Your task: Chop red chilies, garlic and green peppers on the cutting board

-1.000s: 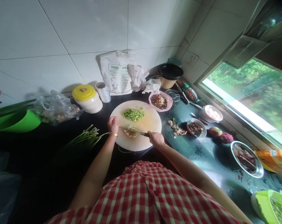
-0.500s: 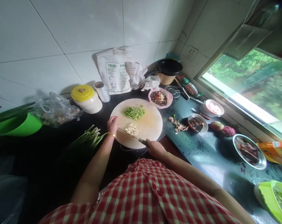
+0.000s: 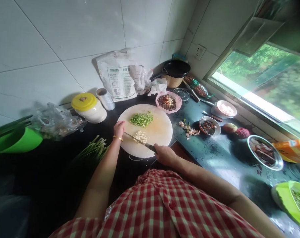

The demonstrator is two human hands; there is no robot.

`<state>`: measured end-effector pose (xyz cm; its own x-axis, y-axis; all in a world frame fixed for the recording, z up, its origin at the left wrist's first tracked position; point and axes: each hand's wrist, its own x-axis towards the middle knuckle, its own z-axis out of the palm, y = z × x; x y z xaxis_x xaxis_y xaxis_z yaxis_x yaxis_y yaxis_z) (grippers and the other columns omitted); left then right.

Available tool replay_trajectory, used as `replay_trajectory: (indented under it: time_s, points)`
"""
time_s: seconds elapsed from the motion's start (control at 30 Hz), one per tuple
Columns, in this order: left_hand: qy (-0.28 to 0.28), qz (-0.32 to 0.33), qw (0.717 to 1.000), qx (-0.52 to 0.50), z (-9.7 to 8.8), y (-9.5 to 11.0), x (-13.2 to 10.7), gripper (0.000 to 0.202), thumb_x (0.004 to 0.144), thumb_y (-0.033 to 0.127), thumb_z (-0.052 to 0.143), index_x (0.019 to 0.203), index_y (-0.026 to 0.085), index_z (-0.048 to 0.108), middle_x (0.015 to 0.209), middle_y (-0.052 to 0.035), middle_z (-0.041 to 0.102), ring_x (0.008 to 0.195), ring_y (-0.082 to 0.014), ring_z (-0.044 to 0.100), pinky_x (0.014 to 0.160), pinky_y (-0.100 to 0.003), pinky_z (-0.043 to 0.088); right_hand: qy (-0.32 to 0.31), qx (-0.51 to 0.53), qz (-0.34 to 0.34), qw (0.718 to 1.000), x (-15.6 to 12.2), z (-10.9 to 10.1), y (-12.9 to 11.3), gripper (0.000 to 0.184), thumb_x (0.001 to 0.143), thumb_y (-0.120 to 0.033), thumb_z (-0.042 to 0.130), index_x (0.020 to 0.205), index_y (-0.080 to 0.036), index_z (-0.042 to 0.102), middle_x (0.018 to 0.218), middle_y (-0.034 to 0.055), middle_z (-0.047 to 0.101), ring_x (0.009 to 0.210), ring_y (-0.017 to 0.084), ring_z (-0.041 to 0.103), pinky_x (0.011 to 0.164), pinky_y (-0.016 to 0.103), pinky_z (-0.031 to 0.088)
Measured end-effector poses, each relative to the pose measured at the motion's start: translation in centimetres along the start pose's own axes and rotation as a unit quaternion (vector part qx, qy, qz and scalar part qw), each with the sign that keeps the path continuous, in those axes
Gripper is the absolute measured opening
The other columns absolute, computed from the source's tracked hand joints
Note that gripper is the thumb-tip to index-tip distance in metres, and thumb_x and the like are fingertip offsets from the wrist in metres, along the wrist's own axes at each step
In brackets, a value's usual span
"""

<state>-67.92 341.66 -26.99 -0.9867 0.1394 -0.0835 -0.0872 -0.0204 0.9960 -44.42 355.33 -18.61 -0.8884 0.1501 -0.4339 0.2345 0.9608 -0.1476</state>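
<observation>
A round pale cutting board lies on the dark counter. On it sit a heap of chopped green onion and a small pile of sliced garlic. My right hand is closed round the dark handle of a knife, whose blade lies slanted across the near side of the garlic. My left hand rests at the board's left edge, fingers curled on the far end of the blade. A gold bangle circles that wrist.
Whole green onions lie left of the board. A pink bowl, small dishes, garlic peels, a metal bowl and a green colander stand to the right. A yellow-lidded jar, plastic bags and a pot line the wall.
The knife came off the garlic, drew back toward me, then moved in against the pile again. The camera view shifted slightly; the garlic pile shows more clearly.
</observation>
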Motion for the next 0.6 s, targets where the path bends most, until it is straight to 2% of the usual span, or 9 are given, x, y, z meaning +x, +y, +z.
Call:
replay_trajectory:
  time_s: [0.07, 0.17, 0.23, 0.37, 0.5, 0.6]
  points:
    - [-0.003, -0.001, 1.000, 0.003, -0.1, -0.3, 0.0, 0.018, 0.065, 0.030, 0.052, 0.073, 0.015, 0.057, 0.037, 0.0088, 0.037, 0.031, -0.0065, 0.034, 0.035, -0.018, 0.028, -0.006, 0.004, 0.010, 1.000, 0.0, 0.3, -0.2, 0.020, 0.084, -0.026, 0.042, 0.102, -0.019, 0.045, 0.088, 0.0086, 0.066, 0.080, 0.021, 0.063, 0.061, 0.026, 0.039]
    - [0.023, 0.038, 0.999, 0.018, -0.2, -0.4, -0.6, 0.020, 0.068, 0.032, 0.051, 0.075, 0.015, 0.057, 0.040, 0.0082, 0.039, 0.032, -0.0059, 0.035, 0.035, -0.018, 0.026, -0.023, 0.016, 0.020, 0.999, 0.2, 0.8, 0.4, 0.018, 0.085, -0.025, 0.040, 0.102, -0.020, 0.045, 0.089, 0.0072, 0.066, 0.078, 0.020, 0.063, 0.059, 0.025, 0.038]
    - [0.042, 0.049, 0.998, 0.012, -0.1, -0.5, -0.8, 0.020, 0.069, 0.032, 0.050, 0.077, 0.015, 0.058, 0.041, 0.0081, 0.040, 0.032, -0.0056, 0.035, 0.036, -0.017, 0.027, -0.016, 0.006, 0.011, 1.000, 0.4, 0.5, 1.0, 0.019, 0.086, -0.025, 0.039, 0.103, -0.021, 0.045, 0.089, 0.0070, 0.066, 0.078, 0.020, 0.063, 0.059, 0.026, 0.038]
    - [0.058, 0.021, 0.998, -0.005, 0.3, -0.7, -0.7, 0.018, 0.069, 0.030, 0.048, 0.077, 0.015, 0.057, 0.037, 0.0090, 0.036, 0.032, -0.0065, 0.035, 0.039, -0.019, 0.031, 0.007, -0.033, -0.001, 0.999, 1.1, -0.8, 2.0, 0.020, 0.085, -0.021, 0.038, 0.103, -0.022, 0.045, 0.085, 0.0074, 0.066, 0.077, 0.021, 0.063, 0.060, 0.027, 0.038]
    - [0.060, 0.033, 0.997, 0.027, 0.5, -0.5, -1.1, 0.018, 0.070, 0.029, 0.047, 0.076, 0.015, 0.057, 0.037, 0.0086, 0.037, 0.032, -0.0074, 0.036, 0.038, -0.019, 0.030, -0.015, -0.030, 0.015, 0.999, 1.7, -0.5, 2.7, 0.022, 0.086, -0.020, 0.037, 0.106, -0.022, 0.046, 0.088, 0.0066, 0.066, 0.078, 0.020, 0.062, 0.061, 0.026, 0.038]
    - [0.092, 0.048, 0.994, 0.033, 0.5, -0.1, -1.1, 0.019, 0.070, 0.029, 0.046, 0.078, 0.015, 0.057, 0.040, 0.0085, 0.040, 0.033, -0.0066, 0.037, 0.039, -0.019, 0.029, -0.009, -0.043, 0.000, 0.999, 2.4, -1.2, 3.5, 0.025, 0.085, -0.022, 0.039, 0.109, -0.023, 0.046, 0.091, 0.0069, 0.065, 0.082, 0.020, 0.062, 0.063, 0.026, 0.039]
